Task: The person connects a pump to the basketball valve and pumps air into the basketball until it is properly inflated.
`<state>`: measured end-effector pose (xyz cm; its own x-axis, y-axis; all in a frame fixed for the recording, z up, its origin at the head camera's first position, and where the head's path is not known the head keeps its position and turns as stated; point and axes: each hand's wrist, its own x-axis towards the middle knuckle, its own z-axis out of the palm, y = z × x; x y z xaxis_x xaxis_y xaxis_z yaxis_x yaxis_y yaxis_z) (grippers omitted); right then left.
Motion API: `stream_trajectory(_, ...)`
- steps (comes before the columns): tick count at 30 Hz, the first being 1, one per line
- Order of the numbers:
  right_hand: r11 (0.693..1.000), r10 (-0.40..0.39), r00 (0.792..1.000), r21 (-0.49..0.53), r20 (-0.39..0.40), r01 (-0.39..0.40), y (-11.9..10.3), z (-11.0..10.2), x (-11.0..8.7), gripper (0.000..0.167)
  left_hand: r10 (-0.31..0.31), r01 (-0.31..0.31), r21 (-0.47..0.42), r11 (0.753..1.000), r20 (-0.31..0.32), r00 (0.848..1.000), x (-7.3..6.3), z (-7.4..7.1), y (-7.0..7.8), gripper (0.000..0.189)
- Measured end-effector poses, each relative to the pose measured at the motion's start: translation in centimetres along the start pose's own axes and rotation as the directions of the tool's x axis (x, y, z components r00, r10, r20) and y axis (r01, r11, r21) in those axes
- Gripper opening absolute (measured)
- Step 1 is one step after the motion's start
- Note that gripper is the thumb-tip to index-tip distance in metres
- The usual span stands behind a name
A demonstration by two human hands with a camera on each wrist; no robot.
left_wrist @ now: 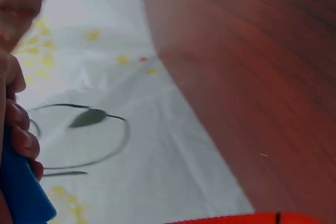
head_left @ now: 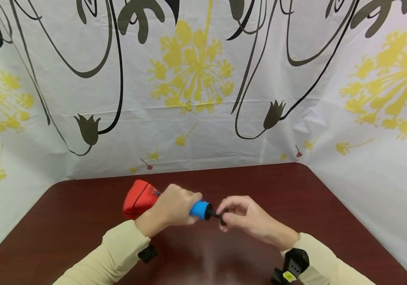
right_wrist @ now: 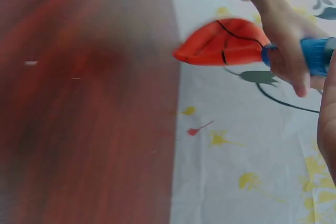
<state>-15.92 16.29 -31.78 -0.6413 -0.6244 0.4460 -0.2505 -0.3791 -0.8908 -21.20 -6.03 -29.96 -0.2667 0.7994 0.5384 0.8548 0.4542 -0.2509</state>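
A blue hand pump [head_left: 200, 209] is gripped in my left hand [head_left: 175, 204], held above the table. A limp red ball [head_left: 139, 198] with black lines, seemingly underinflated, sits at the pump's far left end. In the right wrist view, the red ball [right_wrist: 226, 45] appears folded and joins the blue pump [right_wrist: 315, 56]; the exact joint is partly covered by the left hand. My right hand [head_left: 246, 218] pinches the black pump handle [head_left: 222, 217], and a short length of black rod shows between handle and barrel.
Beneath both hands lies a dark red-brown table [head_left: 260, 186] with rounded far corners. A white cloth [head_left: 196, 138] printed with yellow flowers and dark stems hangs behind it and along the sides. Each wrist carries a black camera [head_left: 296, 261].
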Motion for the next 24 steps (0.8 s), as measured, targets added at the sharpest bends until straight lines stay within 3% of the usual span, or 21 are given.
stream_trajectory(5, 0.984, -0.039, 0.993, 0.177, 0.112, 0.019, -0.7, -1.1, -2.4, 0.025, -0.026, 0.027, -0.010, 1.000, 0.029, 0.999, -1.5, 0.5, -1.5, 0.029)
stream_trajectory(9, 0.954, -0.071, 0.986, 0.299, 0.153, 0.022, -0.3, -1.4, -2.6, 0.024, -0.048, 0.048, 0.009, 0.999, 0.024, 0.999, -1.9, 0.3, -1.6, 0.030)
stream_trajectory(12, 0.960, -0.087, 0.987, 0.277, 0.135, 0.047, 0.5, -1.0, -1.1, 0.022, -0.035, 0.035, 0.025, 0.999, -0.023, 0.999, -1.2, 0.0, -0.9, 0.030)
stream_trajectory(15, 0.983, -0.069, 0.995, 0.175, 0.072, 0.056, 1.3, -0.7, 0.4, 0.018, -0.022, 0.024, 0.039, 0.999, -0.051, 0.998, -0.2, -0.2, -0.1, 0.029)
stream_trajectory(19, 0.998, 0.043, 0.999, 0.048, -0.007, -0.042, 1.7, -0.5, 0.7, 0.017, -0.007, 0.006, 0.052, 0.999, 0.010, 1.000, -0.1, 0.0, 0.2, 0.028)
stream_trajectory(22, 0.996, 0.071, 0.997, 0.060, 0.011, -0.071, 1.3, -0.6, -0.1, 0.020, 0.008, -0.010, 0.031, 0.999, 0.047, 0.999, -0.8, 0.3, -0.2, 0.028)
stream_trajectory(24, 0.990, 0.043, 0.998, 0.133, 0.052, -0.050, 0.7, -0.8, -0.8, 0.020, 0.004, -0.004, 0.008, 1.000, 0.045, 0.999, -1.3, 0.3, -0.6, 0.029)
